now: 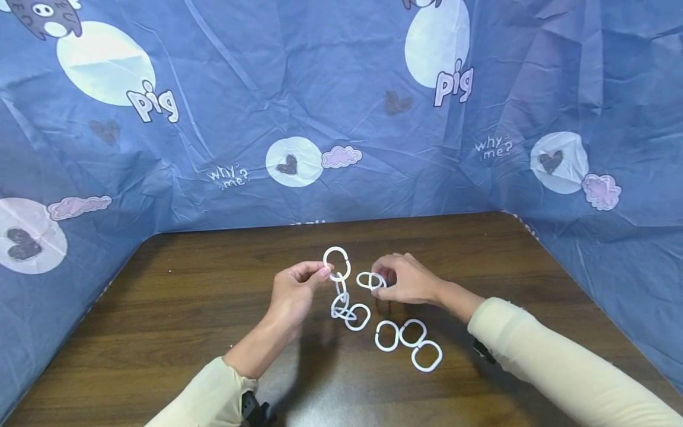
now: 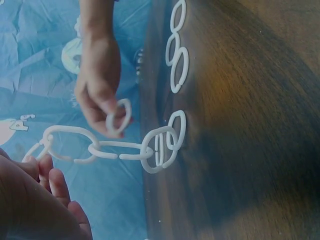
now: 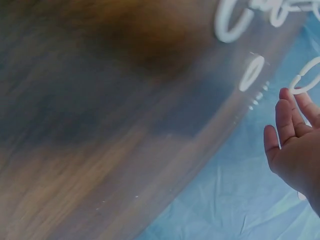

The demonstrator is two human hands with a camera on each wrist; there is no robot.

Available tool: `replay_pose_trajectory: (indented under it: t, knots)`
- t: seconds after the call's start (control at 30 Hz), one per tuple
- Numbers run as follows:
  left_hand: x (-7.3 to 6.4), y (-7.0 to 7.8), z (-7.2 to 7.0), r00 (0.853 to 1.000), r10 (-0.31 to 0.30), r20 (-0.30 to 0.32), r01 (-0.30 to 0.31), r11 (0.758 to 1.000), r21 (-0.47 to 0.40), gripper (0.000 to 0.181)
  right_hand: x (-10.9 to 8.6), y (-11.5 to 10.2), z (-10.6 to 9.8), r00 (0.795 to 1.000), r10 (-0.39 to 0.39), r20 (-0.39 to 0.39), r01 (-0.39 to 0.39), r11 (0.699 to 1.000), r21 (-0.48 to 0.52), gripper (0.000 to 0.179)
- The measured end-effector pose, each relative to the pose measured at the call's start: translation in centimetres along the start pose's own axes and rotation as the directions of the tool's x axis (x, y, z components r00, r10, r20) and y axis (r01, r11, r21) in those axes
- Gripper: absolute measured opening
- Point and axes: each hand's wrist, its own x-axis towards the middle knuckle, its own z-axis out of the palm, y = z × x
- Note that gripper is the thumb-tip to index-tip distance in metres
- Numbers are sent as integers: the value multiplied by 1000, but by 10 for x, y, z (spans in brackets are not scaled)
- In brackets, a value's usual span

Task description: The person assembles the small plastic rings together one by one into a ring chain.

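Observation:
In the head view, my left hand (image 1: 292, 292) pinches the top link of a chain of white oval plastic links (image 1: 344, 298) between thumb and fingertips. The chain hangs down, its lower links close over the brown table. To the right, my right hand (image 1: 408, 280) pinches a loose white link (image 1: 358, 280); another link outline overlaps it in this view. The left wrist view shows the chain stretched across from the left fingers, with the right hand holding its link (image 2: 129, 110) beyond it. In the right wrist view, that link (image 3: 299, 91) sits at the fingertips.
Three loose white links (image 1: 386, 349) lie close together on the table (image 1: 187, 320), nearer me and below the right hand. A single link (image 3: 251, 72) lies on the table in the right wrist view. Blue printed cloth (image 1: 341, 89) hangs behind and along both sides.

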Motion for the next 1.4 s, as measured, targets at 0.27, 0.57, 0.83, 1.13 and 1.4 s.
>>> replay_pose_trajectory:
  t: [0.27, 0.57, 0.83, 1.13, 1.4]
  knots:
    - [0, -1, 1, 1000, 5, 7, -5, 1000, 2, 21, 7, -12, -18, 990, 131, -42, -106, 919, 379, 27]
    - [0, -2, 2, 1000, 0, 21, 0, 1000, -4, 19, 10, -30, -28, 984, 159, -79, -61, 722, 690, 27]
    - [0, -2, 2, 999, -2, 47, 1, 1000, 15, 18, 14, -44, -24, 985, 143, -98, 7, 529, 848, 31]
    - [0, -4, 5, 998, 0, 62, -1, 1000, 16, 17, 14, -54, -21, 979, 186, -78, -21, 482, 876, 30]
    - [0, -7, 7, 997, -2, 76, 1, 1000, 3, 15, 11, -55, -15, 969, 235, -74, -48, 473, 880, 28]
